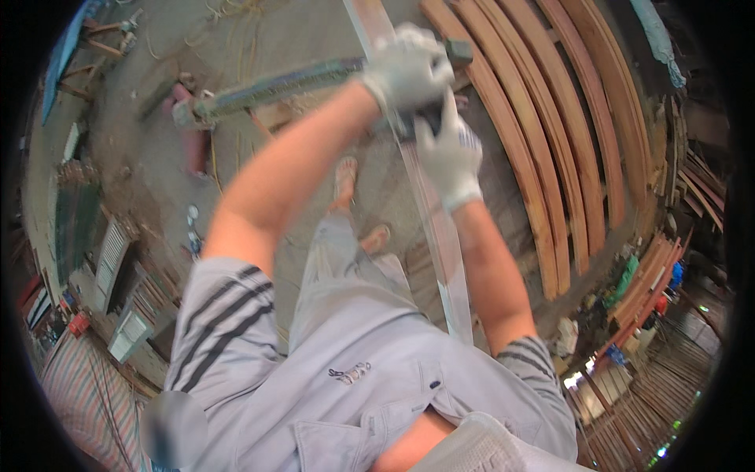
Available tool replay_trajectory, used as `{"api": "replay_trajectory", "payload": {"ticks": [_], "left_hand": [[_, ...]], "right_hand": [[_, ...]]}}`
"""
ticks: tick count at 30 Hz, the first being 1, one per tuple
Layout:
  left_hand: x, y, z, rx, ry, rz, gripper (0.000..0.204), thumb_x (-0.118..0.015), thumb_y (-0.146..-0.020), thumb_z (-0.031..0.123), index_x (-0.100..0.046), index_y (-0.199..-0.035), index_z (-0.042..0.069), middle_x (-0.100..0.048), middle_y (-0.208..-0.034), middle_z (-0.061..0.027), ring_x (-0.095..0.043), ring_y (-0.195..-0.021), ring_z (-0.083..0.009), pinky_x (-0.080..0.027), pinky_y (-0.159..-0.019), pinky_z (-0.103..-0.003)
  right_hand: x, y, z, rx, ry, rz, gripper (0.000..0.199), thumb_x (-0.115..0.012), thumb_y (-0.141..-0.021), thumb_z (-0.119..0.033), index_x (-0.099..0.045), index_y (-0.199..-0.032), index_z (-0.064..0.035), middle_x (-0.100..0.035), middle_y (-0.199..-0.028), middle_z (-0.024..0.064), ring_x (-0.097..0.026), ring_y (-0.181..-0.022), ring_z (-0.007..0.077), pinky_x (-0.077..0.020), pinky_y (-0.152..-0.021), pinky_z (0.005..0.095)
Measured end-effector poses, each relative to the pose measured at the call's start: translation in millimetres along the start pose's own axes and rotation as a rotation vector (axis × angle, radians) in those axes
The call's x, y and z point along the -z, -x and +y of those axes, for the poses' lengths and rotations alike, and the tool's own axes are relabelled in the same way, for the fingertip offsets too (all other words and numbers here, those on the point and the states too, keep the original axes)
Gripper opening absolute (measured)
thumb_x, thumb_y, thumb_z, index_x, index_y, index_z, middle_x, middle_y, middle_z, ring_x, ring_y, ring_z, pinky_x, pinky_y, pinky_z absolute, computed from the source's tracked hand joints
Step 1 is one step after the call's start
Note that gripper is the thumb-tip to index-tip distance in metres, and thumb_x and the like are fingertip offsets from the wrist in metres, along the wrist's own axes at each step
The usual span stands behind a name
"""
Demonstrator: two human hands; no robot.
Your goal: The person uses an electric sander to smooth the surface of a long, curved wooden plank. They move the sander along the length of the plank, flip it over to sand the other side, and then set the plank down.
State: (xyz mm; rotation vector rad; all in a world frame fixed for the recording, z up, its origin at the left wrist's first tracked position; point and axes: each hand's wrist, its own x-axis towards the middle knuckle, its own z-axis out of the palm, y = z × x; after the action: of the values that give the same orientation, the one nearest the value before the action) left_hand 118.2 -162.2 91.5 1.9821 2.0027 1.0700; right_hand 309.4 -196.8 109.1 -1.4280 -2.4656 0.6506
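Both my hands wear white work gloves. My left hand is closed over the top of a long grey-green metal bar tool that runs left across the picture. My right hand grips a dark part of the same tool just below the left hand. Under both hands a long pale metal strip runs from the top of the picture down toward my body. The spot where the tool meets the strip is hidden by my gloves.
Several long reddish wooden planks lie side by side on the right. More stacked timber sits at the far right. My sandalled feet stand on the concrete floor. A red object lies left of the tool's far end. Grilles and clutter line the left side.
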Motion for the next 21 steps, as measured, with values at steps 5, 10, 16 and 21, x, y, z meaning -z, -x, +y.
{"api": "replay_trajectory", "payload": {"ticks": [5,10,16,21], "left_hand": [[30.7,-80.4,-100.2,-0.079,-0.139,0.028,0.033,-0.065,-0.096,0.035,-0.081,-0.092,0.007,-0.080,-0.104,-0.0222,-0.076,-0.103,-0.0442,-0.062,-0.094,-0.053],[28.1,-113.3,-119.0,-0.293,-0.430,-0.208,0.031,-0.062,-0.101,0.035,-0.080,-0.104,0.010,-0.078,-0.116,-0.0193,-0.075,-0.115,-0.0418,-0.060,-0.102,-0.052],[15.3,-23.3,-10.1,-0.081,-0.022,-0.239,0.046,-0.066,-0.101,0.049,-0.085,-0.106,0.007,-0.080,-0.116,-0.0238,-0.076,-0.115,-0.0437,-0.059,-0.103,-0.052],[-31.8,60.8,122.0,-0.216,0.088,-0.344,0.048,-0.067,-0.103,0.051,-0.082,-0.108,0.006,-0.080,-0.114,-0.0227,-0.076,-0.111,-0.0432,-0.060,-0.101,-0.054]], "right_hand": [[-28.1,-118.9,-32.5,0.076,-0.005,0.011,0.073,-0.069,-0.101,-0.043,-0.055,-0.162,-0.0050,-0.081,-0.123,0.0262,-0.078,-0.116,0.0447,-0.0591,-0.103,0.0556],[-24.7,-141.2,-21.8,0.047,0.050,0.014,0.076,-0.067,-0.103,-0.045,-0.051,-0.166,-0.0044,-0.079,-0.128,0.0295,-0.076,-0.120,0.0467,-0.0571,-0.108,0.0558],[12.1,-8.4,7.3,-0.127,-0.092,-0.123,0.077,-0.078,-0.097,-0.040,-0.056,-0.162,-0.0045,-0.080,-0.126,0.0268,-0.077,-0.120,0.0442,-0.0596,-0.104,0.0519],[43.6,160.9,89.9,-0.120,-0.216,0.001,0.077,-0.072,-0.103,-0.039,-0.050,-0.167,-0.0045,-0.081,-0.125,0.0263,-0.078,-0.116,0.0445,-0.0606,-0.100,0.0514]]}}
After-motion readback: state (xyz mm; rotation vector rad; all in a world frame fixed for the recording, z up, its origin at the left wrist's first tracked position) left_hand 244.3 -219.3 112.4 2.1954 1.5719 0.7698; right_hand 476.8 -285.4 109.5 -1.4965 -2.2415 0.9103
